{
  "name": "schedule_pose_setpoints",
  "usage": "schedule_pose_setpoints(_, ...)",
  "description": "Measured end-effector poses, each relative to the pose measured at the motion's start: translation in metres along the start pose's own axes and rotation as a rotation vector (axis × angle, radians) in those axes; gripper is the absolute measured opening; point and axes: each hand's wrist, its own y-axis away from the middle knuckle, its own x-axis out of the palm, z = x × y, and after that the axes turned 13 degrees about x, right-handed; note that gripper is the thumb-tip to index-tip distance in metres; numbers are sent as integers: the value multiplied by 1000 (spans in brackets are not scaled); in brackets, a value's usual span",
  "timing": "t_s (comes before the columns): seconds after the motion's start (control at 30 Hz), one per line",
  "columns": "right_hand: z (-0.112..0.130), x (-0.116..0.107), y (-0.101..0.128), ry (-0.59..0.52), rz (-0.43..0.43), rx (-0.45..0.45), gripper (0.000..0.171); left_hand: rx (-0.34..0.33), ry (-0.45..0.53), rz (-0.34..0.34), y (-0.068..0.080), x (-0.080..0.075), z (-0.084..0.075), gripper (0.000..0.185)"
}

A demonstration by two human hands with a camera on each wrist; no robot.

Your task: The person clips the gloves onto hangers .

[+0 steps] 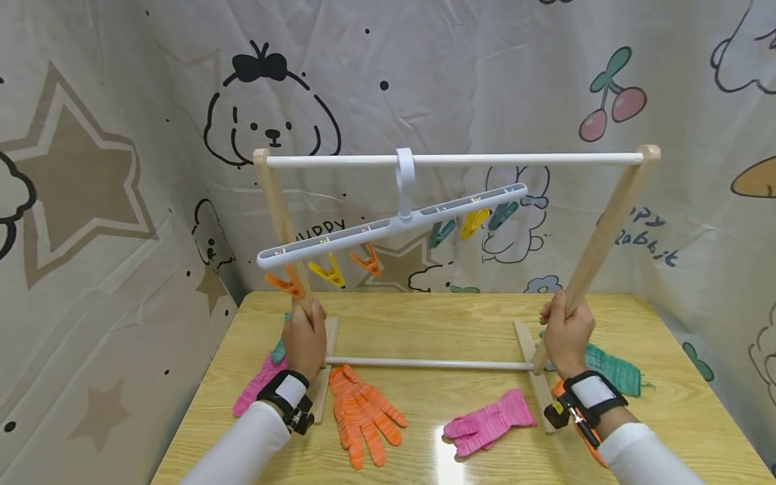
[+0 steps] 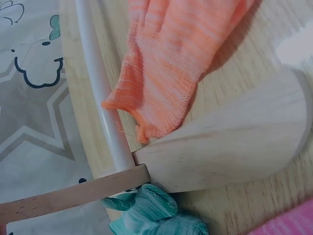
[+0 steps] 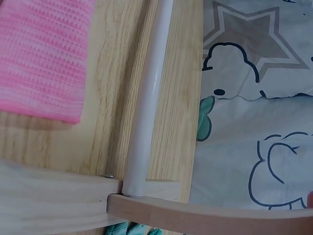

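A small wooden drying rack (image 1: 597, 236) stands on the table. My left hand (image 1: 305, 335) grips its left upright low down, and my right hand (image 1: 566, 330) grips the right upright at the same height. A white clip hanger (image 1: 394, 222) hangs tilted from the top rod (image 1: 455, 160), carrying orange, yellow and teal pegs. The lower white rod (image 1: 430, 364) joins the two wooden feet. In the left wrist view the rod (image 2: 100, 88) meets the foot (image 2: 234, 147) beside an orange glove (image 2: 171, 63). The right wrist view shows the rod (image 3: 146, 98) and a pink glove (image 3: 41, 54).
Gloves lie on the wooden table (image 1: 424, 320): an orange one (image 1: 364, 414) and a pink one (image 1: 485, 424) in front, another pink one (image 1: 257, 384) at the left, a teal one (image 1: 612, 367) at the right. Patterned cloth (image 1: 91, 202) walls surround the table.
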Motion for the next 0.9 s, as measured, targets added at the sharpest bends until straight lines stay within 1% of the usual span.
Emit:
schedule_pose_setpoints(0.1, -10, 0, -3, 9, 17, 22, 21, -12, -5, 1, 1, 0, 1, 23)
schedule_pose_setpoints(0.2, -13, -2, -2, 58, 31, 33, 23, -15, -14, 0, 1, 0, 3, 22)
schedule_pose_setpoints(0.33, -16, -6, -2, 144, 44, 40, 27, -35, -12, 8, 1, -2, 0, 19)
schedule_pose_setpoints(0.5, -16, -12, 3, 252, 52, 53, 28, -75, 12, 40, 1, -7, -7, 21)
schedule_pose_setpoints(0.6, -15, -16, 8, 309, 76, 86, 38, -101, 20, 60, 3, -10, -10, 25)
schedule_pose_setpoints(0.7, -13, -21, 14, 349, 126, 112, 46, -120, 33, 77, 6, -14, -13, 26)
schedule_pose_setpoints(0.77, -14, -24, 17, 349, 162, 102, 51, -125, 45, 91, 9, -16, -15, 28)
schedule_pose_setpoints(0.83, -14, -27, 19, 325, 203, 85, 58, -127, 54, 104, 11, -19, -17, 30)
schedule_pose_setpoints(0.9, -15, -30, 21, 290, 242, 59, 72, -132, 58, 118, 13, -21, -19, 33)
